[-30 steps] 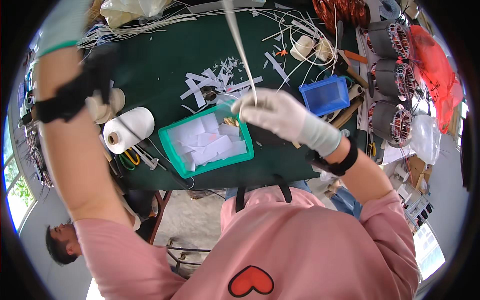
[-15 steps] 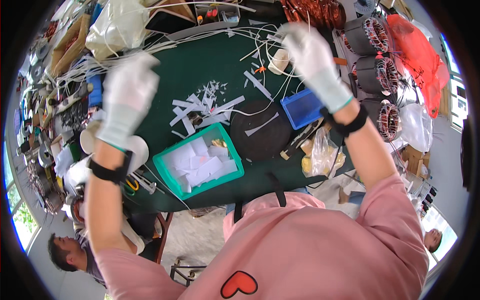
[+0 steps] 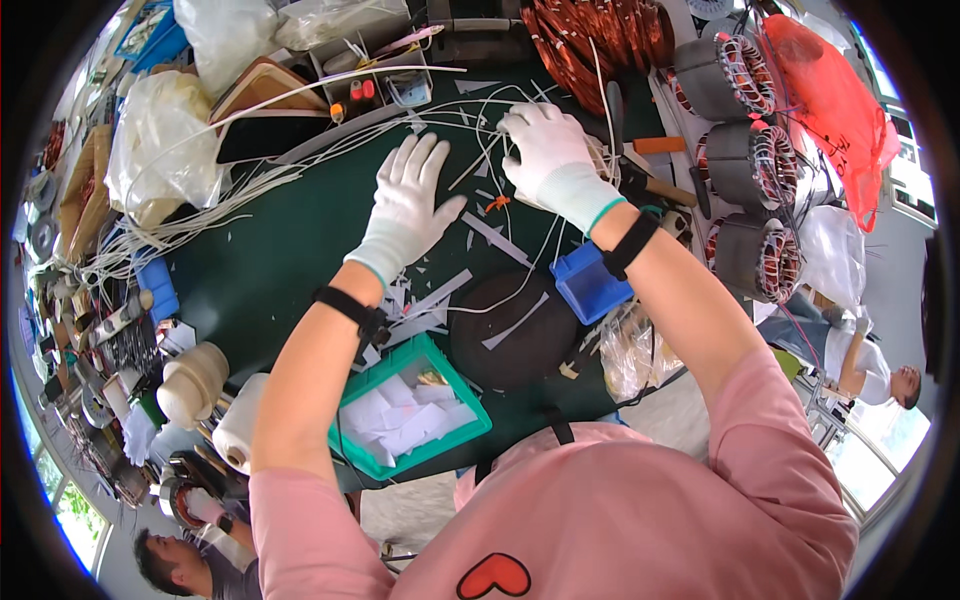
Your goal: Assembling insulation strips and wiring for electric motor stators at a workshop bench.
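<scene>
My left hand [image 3: 405, 205], in a white glove, hovers over or rests on the green tabletop [image 3: 320, 200] with its fingers stretched out and nothing in it. Over by the far side, my right hand [image 3: 550, 160], gloved too, has its thumb apart and its fingers reaching across thin white tubing [image 3: 488, 100]; whether it touches the tubing I cannot tell. Below the hands lie white paper strips [image 3: 497, 240] and an orange scrap [image 3: 497, 203]. A teal tray [image 3: 458, 378] of white paper pieces stands near my body, beside a dark round disc [image 3: 490, 325] and a blue box [image 3: 592, 287].
Wound motor stators [image 3: 755, 160] line the right side, next to a red plastic bag [image 3: 825, 110]. A copper wire coil [image 3: 600, 45] lies at the back. Long white tubes [image 3: 215, 225] run along the left. White spools [image 3: 192, 385] stand front left. A co-worker [image 3: 185, 565] sits lower left.
My left hand has moved right and is now spread over the table. The right hand has come inward and lower, with the white block beside it no longer showing. The view has shifted.
</scene>
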### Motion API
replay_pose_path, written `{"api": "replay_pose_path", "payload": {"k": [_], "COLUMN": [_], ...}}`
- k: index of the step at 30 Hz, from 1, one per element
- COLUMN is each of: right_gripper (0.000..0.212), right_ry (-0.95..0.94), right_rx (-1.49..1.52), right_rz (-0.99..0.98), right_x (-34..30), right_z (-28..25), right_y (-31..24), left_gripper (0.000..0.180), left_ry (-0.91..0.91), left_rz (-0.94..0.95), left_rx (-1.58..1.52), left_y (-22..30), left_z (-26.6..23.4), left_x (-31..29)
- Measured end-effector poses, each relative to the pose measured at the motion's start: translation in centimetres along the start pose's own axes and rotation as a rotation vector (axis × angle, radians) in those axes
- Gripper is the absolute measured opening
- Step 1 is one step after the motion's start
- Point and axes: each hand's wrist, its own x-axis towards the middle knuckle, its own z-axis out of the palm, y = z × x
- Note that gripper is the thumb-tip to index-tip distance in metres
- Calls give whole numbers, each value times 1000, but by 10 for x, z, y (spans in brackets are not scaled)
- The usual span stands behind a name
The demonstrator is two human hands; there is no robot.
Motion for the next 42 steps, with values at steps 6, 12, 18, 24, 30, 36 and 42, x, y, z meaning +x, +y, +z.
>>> {"api": "replay_pose_path", "payload": {"k": [6,12,18,24,30,36,42], "right_gripper": [22,21,33,47,53,38,37], "right_ry": [-200,-429,-79,-23,-258,-270,-287], "right_rx": [-203,-188,-15,490,777,572,578], "right_rz": [-40,-30,-73,-73,251,271,265], "right_x": [30,59,38,50,103,125,134], "right_z": [22,-10,-34,-66,-15,60,19], "right_y": [1,39,103,-5,-6,-1,-46], "left_gripper": [47,61,56,52,16,78,102], "left_ry": [237,121,-137,-363,-166,434,40], "left_rz": [-117,44,209,469,-181,-712,-731], "left_rx": [-43,-30,-363,-235,-181,543,908], "left_y": [-19,-2,36,0,-48,-161,-207], "left_z": [20,14,5,-3,-105,-173,-200], "left_x": [20,12,34,-22,-78,-53,-30]}}
